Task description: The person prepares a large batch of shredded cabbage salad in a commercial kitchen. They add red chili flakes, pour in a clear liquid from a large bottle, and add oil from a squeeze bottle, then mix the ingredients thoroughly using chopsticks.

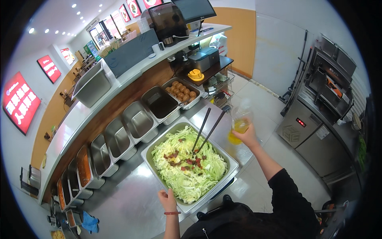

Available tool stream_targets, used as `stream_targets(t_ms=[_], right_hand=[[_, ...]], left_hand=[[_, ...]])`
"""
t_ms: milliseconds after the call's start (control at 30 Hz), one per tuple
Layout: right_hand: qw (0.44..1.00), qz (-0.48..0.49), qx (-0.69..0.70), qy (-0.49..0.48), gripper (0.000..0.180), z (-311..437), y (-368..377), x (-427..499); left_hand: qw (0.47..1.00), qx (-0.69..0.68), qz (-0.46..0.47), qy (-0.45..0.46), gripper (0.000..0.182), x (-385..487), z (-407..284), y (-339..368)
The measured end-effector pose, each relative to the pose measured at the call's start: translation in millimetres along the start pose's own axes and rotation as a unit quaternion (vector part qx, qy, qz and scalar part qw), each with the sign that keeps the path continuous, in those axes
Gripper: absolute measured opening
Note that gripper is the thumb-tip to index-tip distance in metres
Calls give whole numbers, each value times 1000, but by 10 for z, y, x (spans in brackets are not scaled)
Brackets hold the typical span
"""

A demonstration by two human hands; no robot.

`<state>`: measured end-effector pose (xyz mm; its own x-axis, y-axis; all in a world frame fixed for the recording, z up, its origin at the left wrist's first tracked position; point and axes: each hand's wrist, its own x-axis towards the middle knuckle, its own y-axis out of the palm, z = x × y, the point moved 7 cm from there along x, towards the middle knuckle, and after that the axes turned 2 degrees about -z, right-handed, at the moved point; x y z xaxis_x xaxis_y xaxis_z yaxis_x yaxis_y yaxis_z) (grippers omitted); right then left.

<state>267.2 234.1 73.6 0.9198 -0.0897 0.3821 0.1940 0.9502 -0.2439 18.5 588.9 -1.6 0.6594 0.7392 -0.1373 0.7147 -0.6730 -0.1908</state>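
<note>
My right hand (246, 133) grips a clear plastic bottle (239, 124) with yellow oil low in it, just right of a deep steel pan (146, 154). Shredded cabbage (179, 140) fills the pan, with chopped dried red chilies (195, 162) and other brown bits scattered on top. Two dark chopsticks (209, 131) stand slanted in the cabbage, leaning on the pan's upper right side. My left hand (167, 199) is at the pan's lower left rim, its fingers curled; whether it touches the rim is unclear. A red bracelet is on that wrist.
Along the counter's back runs a row of steel pans (118, 137), some with red or dark sauce. Brown eggs (180, 91) fill the farthest one. A blue cloth (90, 222) lies at the lower left. A yellow plastic tool (196, 75) rests on the dark shelf.
</note>
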Motion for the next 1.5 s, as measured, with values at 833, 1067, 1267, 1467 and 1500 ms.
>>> stream_targets(t_ms=[833, 1067, 1267, 1467, 1500], right_hand=[[905, 361, 52, -219, 24, 2713, 914, -636], [846, 444, -55, -291, 18, 2830, 1340, -765], [842, 466, -30, -271, 19, 2697, 1533, -818], [822, 359, -204, -393, 21, 2873, 1511, -880], [810, 379, -213, -393, 22, 2880, 1526, -880]], left_hand=[[874, 172, 198, 409, 79, -605, -1719, 113], [881, 181, 201, 388, 76, -595, -1543, -148], [894, 177, 197, 361, 74, -570, -1434, -209], [894, 263, 147, 333, 74, -482, -1332, -297], [890, 252, 150, 348, 74, -496, -1352, -300]])
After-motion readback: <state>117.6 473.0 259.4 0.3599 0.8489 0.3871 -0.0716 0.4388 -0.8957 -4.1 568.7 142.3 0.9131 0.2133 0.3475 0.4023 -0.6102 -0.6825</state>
